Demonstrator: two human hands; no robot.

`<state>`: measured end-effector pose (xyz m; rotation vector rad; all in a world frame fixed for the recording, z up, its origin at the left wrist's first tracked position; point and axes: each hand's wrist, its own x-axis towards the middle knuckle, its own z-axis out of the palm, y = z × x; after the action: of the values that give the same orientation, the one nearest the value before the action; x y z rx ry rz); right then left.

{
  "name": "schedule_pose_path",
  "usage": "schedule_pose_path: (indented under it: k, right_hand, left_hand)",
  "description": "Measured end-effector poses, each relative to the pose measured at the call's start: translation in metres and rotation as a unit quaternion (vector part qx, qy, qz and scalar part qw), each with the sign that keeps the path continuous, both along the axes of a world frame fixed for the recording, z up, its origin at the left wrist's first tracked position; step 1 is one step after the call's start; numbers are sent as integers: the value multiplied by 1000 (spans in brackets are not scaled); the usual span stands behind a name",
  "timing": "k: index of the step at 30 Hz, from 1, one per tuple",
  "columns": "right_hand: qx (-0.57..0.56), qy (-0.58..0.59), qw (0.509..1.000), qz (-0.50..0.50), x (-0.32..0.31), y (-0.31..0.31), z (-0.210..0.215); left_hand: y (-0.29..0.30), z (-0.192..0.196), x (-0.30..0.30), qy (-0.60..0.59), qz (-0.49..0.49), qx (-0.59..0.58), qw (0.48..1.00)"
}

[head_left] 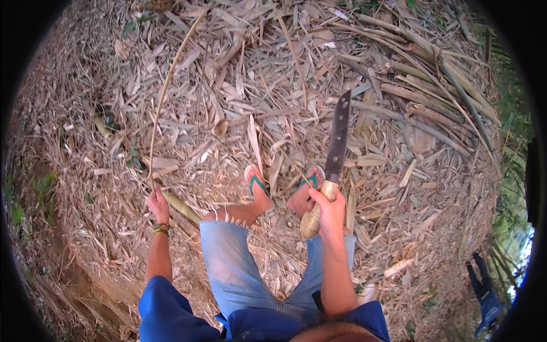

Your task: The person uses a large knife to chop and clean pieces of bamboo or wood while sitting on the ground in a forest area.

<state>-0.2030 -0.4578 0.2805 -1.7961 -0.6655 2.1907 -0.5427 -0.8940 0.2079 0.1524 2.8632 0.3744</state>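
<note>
My right hand (330,210) is wrapped round the pale handle (310,222) of a machete. Its dark blade (338,134), pitted with a few light spots, points up and away from me. On the left, my left hand (158,205) is closed at the near end of a long thin stick (164,94), which runs forward in a slight curve. Close beside that hand, a thicker greenish bamboo pole (181,207) lies slanting toward my knee. Part of the left hand's grip is hidden.
Dry bamboo leaves and sheaths (245,68) cover the ground round my sandalled feet. At the far right lies a heap of bamboo poles (439,85). Bare brown soil (85,285) shows at lower left. Another person (485,296) is at the right edge, near greenery.
</note>
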Motion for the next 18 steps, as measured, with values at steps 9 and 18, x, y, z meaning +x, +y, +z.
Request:
schedule_pose_path:
  k: [9, 18]
  right_hand:
    - [111, 10, 988, -107, 20, 31, 5]
    - [248, 187, 907, -283, 50, 5, -31]
  left_hand:
    - [455, -189, -80, -112, -143, 316, 931]
    - [592, -384, -47, -237, -141, 348, 896]
